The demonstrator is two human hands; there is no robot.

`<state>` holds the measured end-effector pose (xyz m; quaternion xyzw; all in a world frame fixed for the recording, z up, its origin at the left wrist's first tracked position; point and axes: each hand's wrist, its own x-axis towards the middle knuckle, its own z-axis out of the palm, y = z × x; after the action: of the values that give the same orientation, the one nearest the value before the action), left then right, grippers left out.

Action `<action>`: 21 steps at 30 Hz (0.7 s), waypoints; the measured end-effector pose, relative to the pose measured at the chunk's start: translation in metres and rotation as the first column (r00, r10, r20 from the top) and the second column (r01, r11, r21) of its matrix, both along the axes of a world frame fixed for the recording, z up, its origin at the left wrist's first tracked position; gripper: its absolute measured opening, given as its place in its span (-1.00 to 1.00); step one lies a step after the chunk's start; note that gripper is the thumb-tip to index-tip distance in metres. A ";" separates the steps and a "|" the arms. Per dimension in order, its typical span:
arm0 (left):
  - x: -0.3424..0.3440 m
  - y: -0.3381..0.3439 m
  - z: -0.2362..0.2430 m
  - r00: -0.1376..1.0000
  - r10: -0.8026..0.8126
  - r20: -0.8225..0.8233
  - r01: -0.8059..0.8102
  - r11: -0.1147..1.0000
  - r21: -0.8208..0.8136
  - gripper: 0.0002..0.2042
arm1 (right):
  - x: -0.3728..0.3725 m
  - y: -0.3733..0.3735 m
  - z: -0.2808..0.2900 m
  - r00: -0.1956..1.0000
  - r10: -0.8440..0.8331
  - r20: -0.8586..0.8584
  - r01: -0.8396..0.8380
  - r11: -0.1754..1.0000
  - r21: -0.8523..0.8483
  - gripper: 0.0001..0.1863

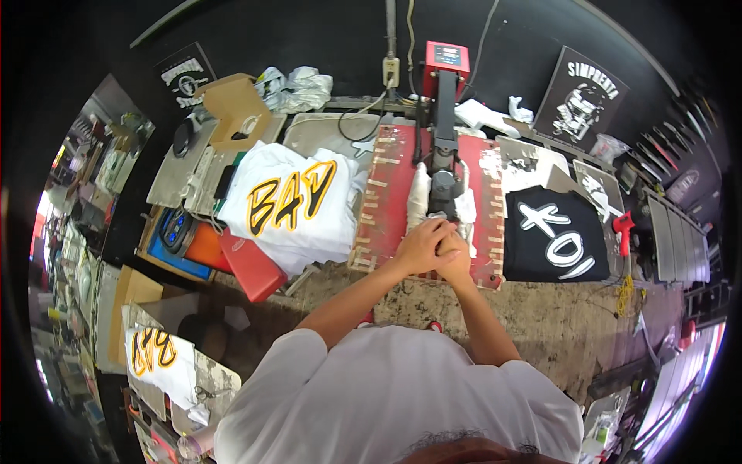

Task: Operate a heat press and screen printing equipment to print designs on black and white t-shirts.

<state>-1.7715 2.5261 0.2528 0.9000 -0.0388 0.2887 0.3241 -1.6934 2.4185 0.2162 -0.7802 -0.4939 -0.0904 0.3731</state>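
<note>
My left hand (423, 246) and right hand (454, 255) overlap at the front of a heat press (442, 185), their fingers curled together over its handle end, which they mostly hide. The press has a dark arm, a red control box (447, 56) and a wide red platen (487, 216) with worn tape along its edges. Pale wrapped bundles (417, 203) lie along the arm. Left of it is a pile of white shirts (309, 236) with black-and-orange lettering; right of it lies a black shirt (533, 255) with white lettering.
An open cardboard box (228, 100), an orange-and-blue machine (210, 247) and a red box (253, 274) are at left. A side table (220, 387) holds another printed shirt at lower left. A red heat gun (624, 226) hangs at right. Posters (580, 104) stand against the black wall.
</note>
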 end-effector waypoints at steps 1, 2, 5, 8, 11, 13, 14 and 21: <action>0.000 -0.001 0.001 1.000 -0.021 0.001 0.021 1.000 -0.005 -0.48 | 0.000 -0.002 -0.001 1.000 -0.021 0.001 0.021 1.000 -0.005 -0.67; 0.000 -0.002 0.002 1.000 0.002 -0.014 -0.002 1.000 0.013 -0.48 | 0.001 -0.002 -0.002 1.000 -0.020 0.000 0.020 1.000 -0.006 -0.67; 0.003 -0.005 0.004 0.999 0.007 -0.043 -0.006 1.000 0.015 -0.48 | 0.005 -0.003 -0.007 0.999 -0.030 -0.023 0.030 1.000 -0.009 -0.67; 0.004 -0.005 0.003 0.999 0.015 -0.040 -0.014 1.000 0.018 -0.47 | 0.001 -0.004 0.003 0.997 -0.044 -0.065 0.042 0.998 -0.039 -0.66; 0.007 -0.006 0.004 1.000 -0.001 -0.023 0.001 1.000 0.005 -0.49 | 0.004 -0.006 0.002 0.995 -0.067 -0.077 0.063 0.997 -0.052 -0.65; 0.008 -0.007 0.005 1.000 -0.014 -0.027 0.014 1.000 0.002 -0.50 | 0.006 -0.007 -0.001 0.997 -0.054 -0.061 0.050 0.997 -0.055 -0.64; 0.009 -0.007 0.005 1.000 -0.009 -0.021 0.009 1.000 -0.001 -0.51 | 0.006 -0.007 -0.002 0.995 -0.068 -0.069 0.064 0.996 -0.057 -0.64; 0.010 -0.007 0.006 0.999 -0.032 -0.023 0.032 0.999 -0.005 -0.53 | 0.006 -0.007 -0.004 0.991 -0.092 -0.099 0.082 0.991 -0.106 -0.63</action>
<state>-1.7616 2.5188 0.2593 0.9019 -0.0486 0.2731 0.3311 -1.6874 2.4111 0.2122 -0.8227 -0.4434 -0.0408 0.3535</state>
